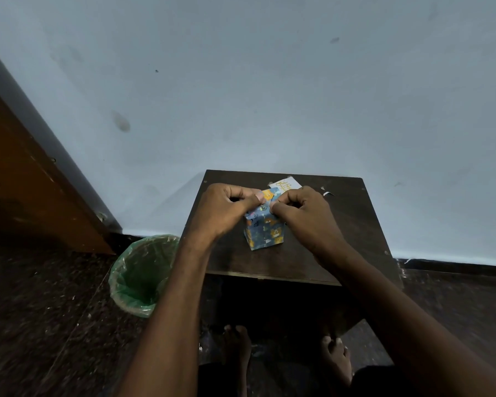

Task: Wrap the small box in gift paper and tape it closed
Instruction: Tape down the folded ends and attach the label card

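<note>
Box [263, 229], small and covered in blue gift paper printed with yellow cartoon animals, stands near the middle of a dark wooden table [350, 224] as a person works on its upper end with both bare hands. Left hand [226, 207] has its fingers curled, thumb and forefinger pinching the paper at the top left of the package; right hand [301, 213] mirrors it, fingers curled and pinching the paper flap from the other side, so the two hands meet over the fold and hide most of the top. Just behind them, partly covered by the right hand, lies a white card [287, 184] with yellow lettering, and a small white scrap [328, 193] sits near the right knuckles. Left of the table on the dark speckled floor stands a bin lined with a green plastic bag [139, 277], and a brown wooden door [26, 181] leans into view beyond it. Pale blue wall [269, 81] fills the background; bare feet show beneath the table.
</note>
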Available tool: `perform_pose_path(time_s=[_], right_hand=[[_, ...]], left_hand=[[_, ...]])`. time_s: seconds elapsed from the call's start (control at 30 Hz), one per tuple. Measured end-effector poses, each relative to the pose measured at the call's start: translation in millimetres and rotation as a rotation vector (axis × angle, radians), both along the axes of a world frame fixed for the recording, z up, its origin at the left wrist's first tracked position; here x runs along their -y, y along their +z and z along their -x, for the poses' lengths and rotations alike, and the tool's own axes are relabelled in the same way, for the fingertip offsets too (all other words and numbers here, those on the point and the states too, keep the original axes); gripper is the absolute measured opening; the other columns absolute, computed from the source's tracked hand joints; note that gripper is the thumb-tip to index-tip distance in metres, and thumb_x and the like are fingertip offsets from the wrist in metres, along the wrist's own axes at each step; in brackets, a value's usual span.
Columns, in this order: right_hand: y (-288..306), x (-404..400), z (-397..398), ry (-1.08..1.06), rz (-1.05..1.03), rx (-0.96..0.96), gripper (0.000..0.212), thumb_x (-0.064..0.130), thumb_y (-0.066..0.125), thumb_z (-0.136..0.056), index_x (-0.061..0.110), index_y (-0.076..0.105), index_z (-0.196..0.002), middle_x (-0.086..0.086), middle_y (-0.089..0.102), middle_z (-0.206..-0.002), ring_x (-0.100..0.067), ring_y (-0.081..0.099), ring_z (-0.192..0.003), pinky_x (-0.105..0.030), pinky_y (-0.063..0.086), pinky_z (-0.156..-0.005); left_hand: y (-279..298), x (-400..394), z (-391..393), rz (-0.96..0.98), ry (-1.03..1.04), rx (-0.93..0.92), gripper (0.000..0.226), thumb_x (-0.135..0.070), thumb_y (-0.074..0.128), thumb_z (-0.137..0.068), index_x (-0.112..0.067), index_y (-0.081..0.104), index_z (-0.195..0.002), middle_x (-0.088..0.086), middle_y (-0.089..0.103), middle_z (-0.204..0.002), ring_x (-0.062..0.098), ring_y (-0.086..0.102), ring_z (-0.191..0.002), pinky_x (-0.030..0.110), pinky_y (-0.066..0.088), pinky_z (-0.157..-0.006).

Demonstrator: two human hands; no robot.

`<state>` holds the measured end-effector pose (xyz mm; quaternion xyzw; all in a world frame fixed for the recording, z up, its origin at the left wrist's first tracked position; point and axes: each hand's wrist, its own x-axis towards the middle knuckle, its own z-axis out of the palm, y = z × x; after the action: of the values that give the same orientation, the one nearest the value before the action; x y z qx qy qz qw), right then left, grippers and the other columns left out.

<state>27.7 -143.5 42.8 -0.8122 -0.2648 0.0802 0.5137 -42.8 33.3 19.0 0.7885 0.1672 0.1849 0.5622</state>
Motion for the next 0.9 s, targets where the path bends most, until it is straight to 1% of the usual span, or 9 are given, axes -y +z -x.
perform_pose_path(time_s=[0.07,0.17,0.27,0.37,0.47,0.6,0.77,0.83,0.9], right_hand=[[0.3,-2.0,-2.7,-0.002,0.038,-0.044,0.021,0.016,0.069,-0.087,0.012,0.072,-0.066,-0.005,0.069,-0.070,-0.013,0.058,-0.062,-0.033,0.046,-0.060],[1.6,-4.3,-4.3,-0.009,0.058,-0.095,0.020,0.016,0.066,-0.083,0.001,0.069,-0.070,-0.009,0.059,-0.063,-0.012,0.046,-0.059,-0.035,0.038,-0.058],[4.2,-4.9,-3.4,-0.021,0.096,-0.101,0.024,0.017,0.066,-0.081,-0.004,0.062,-0.070,-0.002,0.047,-0.059,-0.014,0.040,-0.057,-0.036,0.033,-0.058],[7.4,-5.1,-1.2,-0.035,0.126,-0.103,0.029,0.015,0.066,-0.080,0.006,0.050,-0.057,0.003,0.039,-0.053,-0.015,0.035,-0.054,-0.034,0.029,-0.056],[9.7,-7.8,1.3,-0.058,0.155,-0.091,0.036,0.015,0.067,-0.080,0.017,0.044,-0.053,0.006,0.036,-0.049,-0.016,0.034,-0.052,-0.032,0.028,-0.054],[10.0,-9.2,4.5,-0.110,0.207,-0.058,0.038,0.021,0.068,-0.083,0.016,0.049,-0.050,0.010,0.046,-0.044,-0.013,0.045,-0.055,-0.029,0.033,-0.055],[6.3,-5.1,2.0,-0.081,0.201,-0.061,0.040,0.021,0.067,-0.084,0.013,0.048,-0.050,0.011,0.043,-0.043,-0.012,0.042,-0.053,-0.029,0.032,-0.055],[8.5,-2.1,-3.1,-0.051,0.188,-0.130,0.030,0.024,0.069,-0.080,0.009,0.062,-0.056,0.013,0.051,-0.049,-0.014,0.048,-0.060,-0.034,0.038,-0.060],[15.9,1.5,-8.6,-0.036,0.131,-0.292,0.014,0.023,0.076,-0.075,0.014,0.075,-0.064,0.008,0.058,-0.055,-0.017,0.053,-0.064,-0.033,0.042,-0.060]], left_hand=[[-1.2,-0.5,-0.1,-0.023,-0.003,-0.003,0.015,-0.024,0.083,-0.093,-0.018,0.084,-0.080,-0.008,0.083,-0.102,0.009,0.078,-0.099,0.035,0.062,-0.087],[-0.8,1.4,-0.2,-0.004,0.005,-0.011,0.002,-0.019,0.087,-0.087,-0.019,0.086,-0.089,-0.008,0.083,-0.100,0.011,0.079,-0.097,0.041,0.064,-0.092],[1.1,5.5,0.3,0.019,0.014,-0.020,0.013,-0.015,0.090,-0.084,-0.023,0.086,-0.093,-0.005,0.083,-0.094,0.017,0.080,-0.094,0.047,0.065,-0.092],[2.5,9.4,0.7,0.042,0.027,-0.028,0.015,-0.016,0.091,-0.081,-0.023,0.087,-0.094,-0.004,0.083,-0.091,0.021,0.080,-0.093,0.049,0.064,-0.092],[2.3,13.1,-0.2,0.032,0.064,-0.025,0.011,-0.026,0.087,-0.078,-0.027,0.087,-0.089,-0.007,0.083,-0.088,0.018,0.080,-0.091,0.048,0.064,-0.092],[3.8,18.4,0.9,-0.001,0.095,-0.034,0.009,-0.023,0.089,-0.081,-0.028,0.087,-0.087,-0.008,0.082,-0.086,0.016,0.079,-0.086,0.045,0.065,-0.087],[4.8,20.2,0.0,-0.028,0.107,-0.033,0.013,-0.022,0.090,-0.077,-0.027,0.086,-0.088,-0.010,0.082,-0.088,0.013,0.079,-0.085,0.043,0.065,-0.084],[5.3,20.5,0.5,-0.041,0.107,-0.025,0.013,-0.021,0.091,-0.078,-0.025,0.086,-0.089,-0.011,0.082,-0.090,0.012,0.078,-0.086,0.042,0.065,-0.084],[5.8,19.8,0.3,-0.055,0.107,-0.021,0.012,-0.019,0.091,-0.080,-0.024,0.086,-0.091,-0.011,0.082,-0.091,0.011,0.078,-0.087,0.042,0.065,-0.084]])
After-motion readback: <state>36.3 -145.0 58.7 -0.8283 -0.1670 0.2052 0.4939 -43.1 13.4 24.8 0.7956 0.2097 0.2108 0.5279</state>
